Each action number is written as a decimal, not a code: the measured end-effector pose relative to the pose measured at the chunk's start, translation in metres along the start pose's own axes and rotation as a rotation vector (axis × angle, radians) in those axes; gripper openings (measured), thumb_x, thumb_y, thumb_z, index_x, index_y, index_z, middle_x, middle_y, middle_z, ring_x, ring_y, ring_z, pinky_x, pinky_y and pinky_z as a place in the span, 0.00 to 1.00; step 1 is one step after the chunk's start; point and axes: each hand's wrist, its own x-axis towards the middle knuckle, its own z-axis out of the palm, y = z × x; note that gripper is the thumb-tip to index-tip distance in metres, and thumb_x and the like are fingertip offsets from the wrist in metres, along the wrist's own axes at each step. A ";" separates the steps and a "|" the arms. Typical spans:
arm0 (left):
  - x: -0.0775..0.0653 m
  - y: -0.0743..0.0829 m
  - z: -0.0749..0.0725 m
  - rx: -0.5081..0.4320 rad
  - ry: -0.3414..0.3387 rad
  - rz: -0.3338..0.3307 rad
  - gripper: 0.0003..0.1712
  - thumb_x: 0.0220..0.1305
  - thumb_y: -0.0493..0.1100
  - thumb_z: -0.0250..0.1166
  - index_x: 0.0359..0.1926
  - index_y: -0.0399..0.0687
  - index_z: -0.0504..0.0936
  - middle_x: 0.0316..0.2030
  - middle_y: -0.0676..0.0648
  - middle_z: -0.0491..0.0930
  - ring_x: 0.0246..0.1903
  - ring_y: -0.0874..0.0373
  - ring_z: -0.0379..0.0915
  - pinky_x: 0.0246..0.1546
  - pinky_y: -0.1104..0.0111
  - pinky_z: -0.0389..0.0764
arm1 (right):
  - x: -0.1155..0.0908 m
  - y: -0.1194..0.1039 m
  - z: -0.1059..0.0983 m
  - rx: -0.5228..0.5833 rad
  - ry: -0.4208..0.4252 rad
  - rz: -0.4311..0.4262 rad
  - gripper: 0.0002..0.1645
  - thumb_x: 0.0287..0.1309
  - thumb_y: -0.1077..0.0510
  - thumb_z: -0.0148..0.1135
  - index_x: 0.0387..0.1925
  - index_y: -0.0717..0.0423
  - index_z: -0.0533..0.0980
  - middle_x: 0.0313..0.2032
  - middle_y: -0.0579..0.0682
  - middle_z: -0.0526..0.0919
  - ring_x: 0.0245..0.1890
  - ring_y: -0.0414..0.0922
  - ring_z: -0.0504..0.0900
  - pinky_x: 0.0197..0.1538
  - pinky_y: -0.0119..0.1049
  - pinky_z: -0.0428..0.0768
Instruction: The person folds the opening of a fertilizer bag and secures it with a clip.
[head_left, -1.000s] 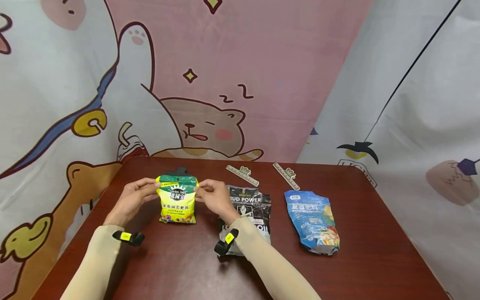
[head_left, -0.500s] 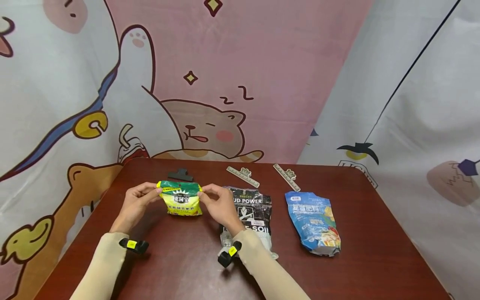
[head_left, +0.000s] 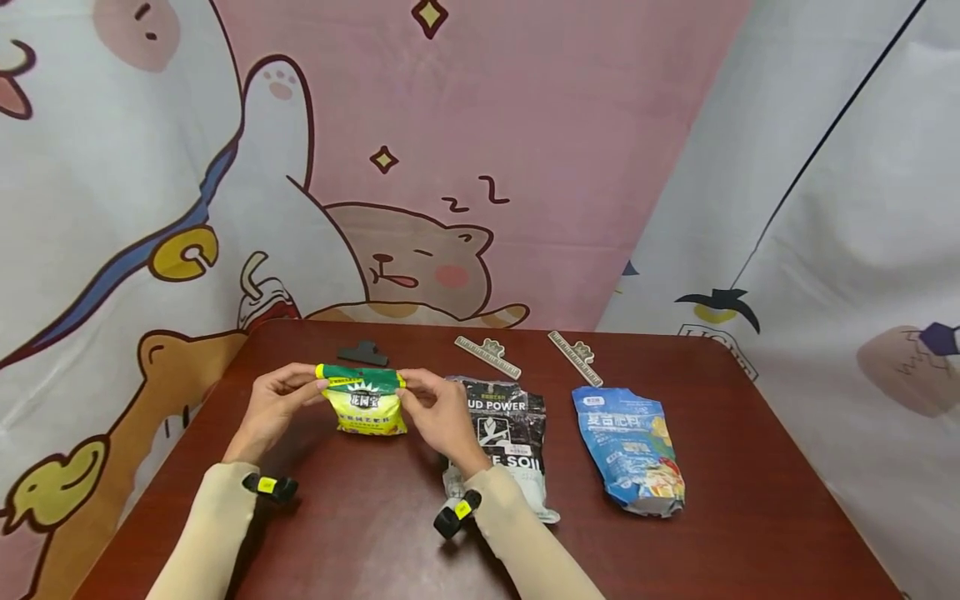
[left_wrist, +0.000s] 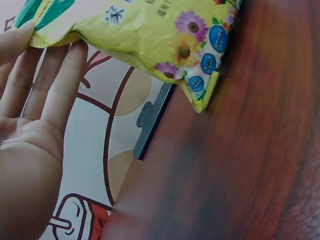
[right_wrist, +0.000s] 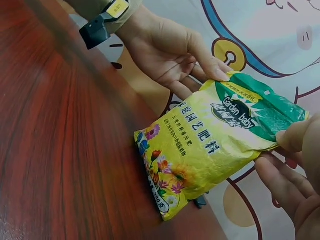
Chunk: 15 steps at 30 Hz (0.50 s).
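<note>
A yellow and green fertilizer bag (head_left: 365,408) is held between both hands at the left of the table in the head view. My left hand (head_left: 272,410) pinches its upper left corner between thumb and fingers. At the opposite top corner, my right hand (head_left: 444,415) pinches the bag's green band. In the right wrist view the bag (right_wrist: 210,145) shows its printed front, flowers along the bottom. Whether its bottom touches the table cannot be told. Just behind the bag lies a black clip (head_left: 363,354), also seen in the left wrist view.
A black and white soil bag (head_left: 517,425) lies beside my right forearm, partly covered by it. Further right is a blue fertilizer bag (head_left: 632,454). Two pale ruler-like clips, a left one (head_left: 487,357) and a right one (head_left: 576,358), lie near the table's (head_left: 735,467) back edge.
The yellow bag has tilted, so its front looks shorter, and it has shifted slightly right with both hands. More of the black clip now shows behind it.
</note>
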 end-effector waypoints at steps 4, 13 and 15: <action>0.000 0.000 0.001 0.016 0.031 0.004 0.20 0.67 0.29 0.66 0.59 0.36 0.81 0.39 0.55 0.90 0.37 0.64 0.87 0.40 0.65 0.89 | 0.002 0.002 0.000 -0.076 -0.004 -0.116 0.24 0.65 0.63 0.67 0.61 0.44 0.82 0.48 0.49 0.91 0.42 0.41 0.91 0.41 0.30 0.85; 0.000 -0.001 0.002 0.088 0.009 -0.045 0.15 0.70 0.33 0.65 0.54 0.29 0.85 0.51 0.56 0.84 0.52 0.65 0.79 0.47 0.71 0.85 | 0.002 0.000 -0.002 -0.205 -0.045 -0.241 0.27 0.67 0.68 0.62 0.63 0.43 0.81 0.40 0.47 0.90 0.25 0.32 0.73 0.30 0.23 0.72; 0.000 0.000 0.002 0.141 0.006 -0.073 0.18 0.71 0.36 0.66 0.57 0.29 0.83 0.54 0.55 0.82 0.57 0.64 0.76 0.49 0.72 0.84 | 0.002 -0.001 -0.002 -0.219 -0.060 -0.226 0.27 0.66 0.67 0.63 0.64 0.45 0.80 0.40 0.47 0.89 0.28 0.33 0.75 0.33 0.24 0.75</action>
